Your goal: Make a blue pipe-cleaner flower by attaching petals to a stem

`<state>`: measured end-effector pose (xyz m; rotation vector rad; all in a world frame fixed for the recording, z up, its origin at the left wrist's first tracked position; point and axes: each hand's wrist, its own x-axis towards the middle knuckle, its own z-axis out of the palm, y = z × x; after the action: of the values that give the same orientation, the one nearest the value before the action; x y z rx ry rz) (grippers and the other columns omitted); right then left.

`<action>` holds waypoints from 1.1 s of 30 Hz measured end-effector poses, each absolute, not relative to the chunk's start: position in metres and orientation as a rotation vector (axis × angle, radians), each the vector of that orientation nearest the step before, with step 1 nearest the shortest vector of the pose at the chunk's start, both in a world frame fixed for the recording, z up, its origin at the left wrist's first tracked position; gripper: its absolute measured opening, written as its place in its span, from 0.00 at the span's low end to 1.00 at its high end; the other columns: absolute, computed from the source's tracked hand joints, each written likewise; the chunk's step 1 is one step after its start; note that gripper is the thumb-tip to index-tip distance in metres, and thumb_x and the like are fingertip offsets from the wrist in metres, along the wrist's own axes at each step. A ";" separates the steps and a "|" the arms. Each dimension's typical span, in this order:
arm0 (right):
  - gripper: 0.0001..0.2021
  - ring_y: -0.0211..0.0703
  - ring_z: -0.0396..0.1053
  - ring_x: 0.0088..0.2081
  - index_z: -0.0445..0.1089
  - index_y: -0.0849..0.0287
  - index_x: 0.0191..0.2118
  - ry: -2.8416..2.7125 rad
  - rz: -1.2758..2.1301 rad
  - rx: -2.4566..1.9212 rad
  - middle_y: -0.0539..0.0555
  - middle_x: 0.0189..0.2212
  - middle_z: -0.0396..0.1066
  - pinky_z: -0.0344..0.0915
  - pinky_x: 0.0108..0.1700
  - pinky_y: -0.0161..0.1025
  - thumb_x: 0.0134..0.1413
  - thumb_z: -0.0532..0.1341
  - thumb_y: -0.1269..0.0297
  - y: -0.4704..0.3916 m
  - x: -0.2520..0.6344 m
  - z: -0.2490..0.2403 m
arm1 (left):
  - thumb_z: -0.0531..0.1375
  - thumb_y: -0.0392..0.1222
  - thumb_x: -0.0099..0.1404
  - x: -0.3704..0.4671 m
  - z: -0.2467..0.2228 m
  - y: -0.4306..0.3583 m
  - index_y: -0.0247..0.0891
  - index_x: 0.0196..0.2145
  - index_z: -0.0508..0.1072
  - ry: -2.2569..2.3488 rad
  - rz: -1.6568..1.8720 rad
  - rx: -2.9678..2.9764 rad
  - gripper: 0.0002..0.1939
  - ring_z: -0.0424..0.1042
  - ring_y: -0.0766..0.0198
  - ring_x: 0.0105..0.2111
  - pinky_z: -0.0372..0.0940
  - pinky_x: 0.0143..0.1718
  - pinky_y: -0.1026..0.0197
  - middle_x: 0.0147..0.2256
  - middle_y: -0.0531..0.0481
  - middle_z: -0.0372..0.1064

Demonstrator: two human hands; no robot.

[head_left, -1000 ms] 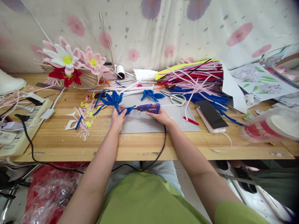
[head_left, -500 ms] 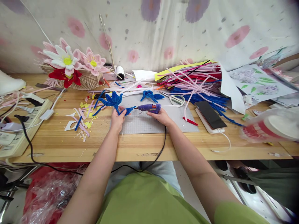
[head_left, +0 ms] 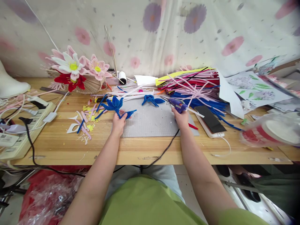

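Closed around the base of a blue pipe-cleaner flower [head_left: 114, 104] is my left hand [head_left: 119, 122], at the left edge of the grey cutting mat [head_left: 150, 125]. A single blue petal [head_left: 128, 114] sticks out to the right from the same hand. My right hand [head_left: 181, 118] grips a purple glue gun [head_left: 177, 105] by its handle, over the right part of the mat. A white glue stick pokes from its back, and its black cord runs down over the table edge. Another blue pipe-cleaner piece [head_left: 152, 100] lies on the mat between my hands.
Pipe-cleaner scraps [head_left: 83, 123] lie left of the mat, with finished flowers [head_left: 72, 67] behind. Bundled pipe cleaners [head_left: 194, 82] fill the back right. A phone [head_left: 210, 119] rests on a white power bank. A bagged cup [head_left: 269, 129] stands far right, a power strip [head_left: 25, 137] far left.
My right hand has moved the glue gun to the right, away from the blue petal, and its nozzle now points up-left. My left hand still holds the flower in about the same place.
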<state>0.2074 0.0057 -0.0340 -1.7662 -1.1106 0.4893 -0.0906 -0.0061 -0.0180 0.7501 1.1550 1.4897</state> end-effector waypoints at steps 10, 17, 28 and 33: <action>0.25 0.57 0.70 0.42 0.71 0.64 0.42 -1.310 0.435 -2.248 0.65 0.38 0.73 0.63 0.41 0.46 0.46 0.57 0.47 0.000 0.196 -0.018 | 0.65 0.37 0.47 -0.092 -0.021 -0.006 0.38 0.36 0.61 1.119 1.516 0.754 0.19 0.71 0.70 0.21 0.39 0.12 0.72 0.30 0.54 0.67; 0.27 0.51 0.68 0.41 0.68 0.62 0.39 -1.628 0.287 -2.196 0.61 0.39 0.71 0.62 0.39 0.42 0.38 0.63 0.45 -0.017 0.214 0.001 | 0.65 0.37 0.48 -0.091 -0.021 -0.006 0.39 0.36 0.61 1.132 1.502 0.764 0.19 0.71 0.70 0.20 0.39 0.12 0.72 0.30 0.54 0.67; 0.11 0.39 0.65 0.28 0.66 0.57 0.25 -1.931 0.786 -1.737 0.50 0.25 0.70 0.56 0.30 0.36 0.46 0.61 0.55 -0.040 0.150 0.024 | 0.63 0.36 0.49 -0.085 -0.004 -0.010 0.39 0.36 0.60 1.089 1.471 0.664 0.18 0.72 0.68 0.22 0.37 0.13 0.72 0.31 0.53 0.68; 0.08 0.38 0.67 0.30 0.69 0.57 0.33 -1.822 0.660 -1.339 0.52 0.30 0.71 0.62 0.35 0.36 0.53 0.54 0.63 -0.030 0.078 0.006 | 0.65 0.38 0.48 -0.071 0.010 -0.009 0.38 0.36 0.60 1.141 1.560 0.599 0.20 0.72 0.68 0.25 0.38 0.14 0.72 0.32 0.51 0.68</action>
<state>0.0777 -0.0295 0.0060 -1.3391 -1.8222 0.6600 -0.0707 -0.0089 0.0101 0.5986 1.1413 1.5595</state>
